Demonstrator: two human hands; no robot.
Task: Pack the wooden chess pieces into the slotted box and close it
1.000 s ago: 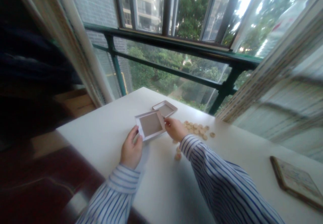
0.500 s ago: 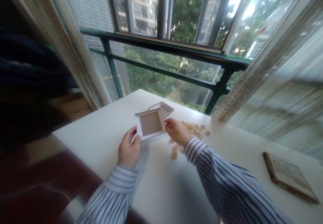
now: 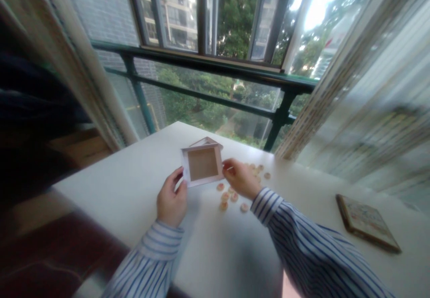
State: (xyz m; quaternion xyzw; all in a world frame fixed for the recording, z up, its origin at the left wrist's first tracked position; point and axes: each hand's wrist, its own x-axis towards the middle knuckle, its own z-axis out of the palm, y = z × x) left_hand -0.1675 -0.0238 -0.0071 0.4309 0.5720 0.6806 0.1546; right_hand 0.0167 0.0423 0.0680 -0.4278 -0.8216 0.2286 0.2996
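Observation:
A shallow white cardboard box (image 3: pixel 202 164), its brown inside facing me, is tilted up above the table between my two hands. My left hand (image 3: pixel 172 198) grips its left edge, thumb in front and fingers behind. At the right edge, my right hand (image 3: pixel 241 177) pinches the box with curled fingers. Behind it, a second shallow box part (image 3: pixel 205 141) lies on the table, mostly covered by the first. Several round wooden pieces (image 3: pixel 234 196) with reddish marks lie below and beside my right hand. More round pieces (image 3: pixel 267 175) are scattered beyond it, partly hidden by that hand.
The white table (image 3: pixel 134 177) runs up to a window with a green railing (image 3: pixel 201 71). A flat, brown-edged rectangular box or board (image 3: pixel 367 222) lies at the right. Curtains (image 3: pixel 369 110) hang on both sides.
The view has swung slightly right. The held box now covers more of the box part behind it. My right hand has shifted a little right relative to my left, uncovering more round pieces.

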